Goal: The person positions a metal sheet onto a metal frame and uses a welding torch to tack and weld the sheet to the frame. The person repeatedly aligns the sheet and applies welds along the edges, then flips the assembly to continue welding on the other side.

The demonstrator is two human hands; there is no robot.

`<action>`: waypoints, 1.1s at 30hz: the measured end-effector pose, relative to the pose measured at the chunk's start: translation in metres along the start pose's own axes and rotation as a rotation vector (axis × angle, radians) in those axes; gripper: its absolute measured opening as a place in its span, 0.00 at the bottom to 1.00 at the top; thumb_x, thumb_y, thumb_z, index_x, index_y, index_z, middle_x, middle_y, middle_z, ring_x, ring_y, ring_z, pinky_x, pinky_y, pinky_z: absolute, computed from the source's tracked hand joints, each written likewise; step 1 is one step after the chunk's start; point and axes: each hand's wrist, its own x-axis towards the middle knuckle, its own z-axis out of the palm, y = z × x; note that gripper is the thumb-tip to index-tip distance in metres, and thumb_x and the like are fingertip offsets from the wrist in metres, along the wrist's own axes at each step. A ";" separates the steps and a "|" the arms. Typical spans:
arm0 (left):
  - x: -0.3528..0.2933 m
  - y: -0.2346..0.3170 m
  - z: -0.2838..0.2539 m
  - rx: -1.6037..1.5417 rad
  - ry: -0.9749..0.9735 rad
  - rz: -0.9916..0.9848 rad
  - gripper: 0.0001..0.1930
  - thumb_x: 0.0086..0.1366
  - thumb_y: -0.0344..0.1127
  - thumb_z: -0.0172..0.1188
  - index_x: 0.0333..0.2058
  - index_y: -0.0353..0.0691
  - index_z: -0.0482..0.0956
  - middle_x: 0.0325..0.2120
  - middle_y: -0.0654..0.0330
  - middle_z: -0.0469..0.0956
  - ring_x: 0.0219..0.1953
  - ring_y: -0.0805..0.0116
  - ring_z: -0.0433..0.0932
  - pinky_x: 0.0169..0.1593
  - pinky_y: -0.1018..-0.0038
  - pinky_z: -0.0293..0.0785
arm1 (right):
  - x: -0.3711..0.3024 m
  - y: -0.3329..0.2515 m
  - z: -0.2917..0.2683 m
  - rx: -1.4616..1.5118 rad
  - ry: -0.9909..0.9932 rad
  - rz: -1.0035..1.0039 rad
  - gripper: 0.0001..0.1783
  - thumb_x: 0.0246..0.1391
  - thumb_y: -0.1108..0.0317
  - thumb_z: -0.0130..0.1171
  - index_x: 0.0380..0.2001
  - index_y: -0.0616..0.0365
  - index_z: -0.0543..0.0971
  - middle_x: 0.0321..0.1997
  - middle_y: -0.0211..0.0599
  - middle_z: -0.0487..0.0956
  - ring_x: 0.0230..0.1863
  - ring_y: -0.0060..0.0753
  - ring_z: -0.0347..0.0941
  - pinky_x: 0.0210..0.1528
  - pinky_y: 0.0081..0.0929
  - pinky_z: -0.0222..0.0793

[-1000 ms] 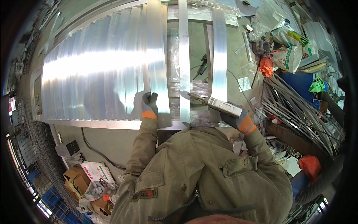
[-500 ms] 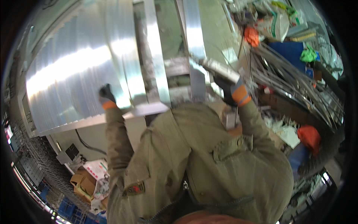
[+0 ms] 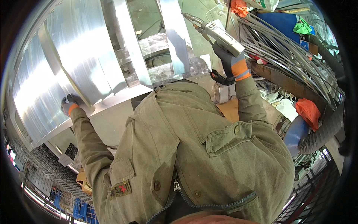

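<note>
My right hand, in a dark glove with an orange cuff, is closed around the grip of a welding gun. The gun has a silver box-shaped body, and its thin nozzle points up and to the left, above the metal strips. My left hand, gloved alike, rests with fingers apart on a shiny metal panel near its front edge. Beside that hand runs a raised folded edge, and another shiny panel lies just right of it.
Narrow metal strips cross the bench between the panels and the gun. A heap of thin metal rods lies at the right, with an orange bag and a thick ribbed hose nearer me. A small metal box stands below my right hand.
My left hand has moved left across the panels, and the folded edge now stands out more clearly between them. My right hand has risen slightly, still holding the welding gun. The view has shifted.
</note>
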 end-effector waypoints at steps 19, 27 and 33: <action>-0.314 0.460 0.044 -0.871 -1.323 0.304 0.35 0.71 0.56 0.72 0.63 0.31 0.80 0.49 0.44 0.88 0.43 0.55 0.87 0.46 0.60 0.84 | -0.071 0.022 -0.027 -0.235 0.281 -0.129 0.18 0.61 0.73 0.76 0.53 0.65 0.87 0.46 0.35 0.89 0.46 0.29 0.84 0.51 0.32 0.81; -0.241 0.380 -0.052 -1.046 -0.667 0.352 0.23 0.79 0.43 0.64 0.60 0.28 0.81 0.49 0.41 0.88 0.52 0.50 0.85 0.60 0.62 0.78 | -0.063 0.029 -0.001 -0.015 0.242 0.023 0.17 0.62 0.71 0.76 0.52 0.66 0.87 0.45 0.32 0.88 0.43 0.26 0.82 0.47 0.29 0.79; -0.179 0.282 -0.091 -0.889 -0.492 0.254 0.22 0.82 0.42 0.60 0.59 0.26 0.79 0.48 0.42 0.87 0.48 0.56 0.83 0.55 0.63 0.79 | -0.033 0.015 0.029 0.092 0.139 0.016 0.20 0.63 0.72 0.75 0.56 0.68 0.86 0.50 0.39 0.89 0.49 0.29 0.86 0.53 0.30 0.83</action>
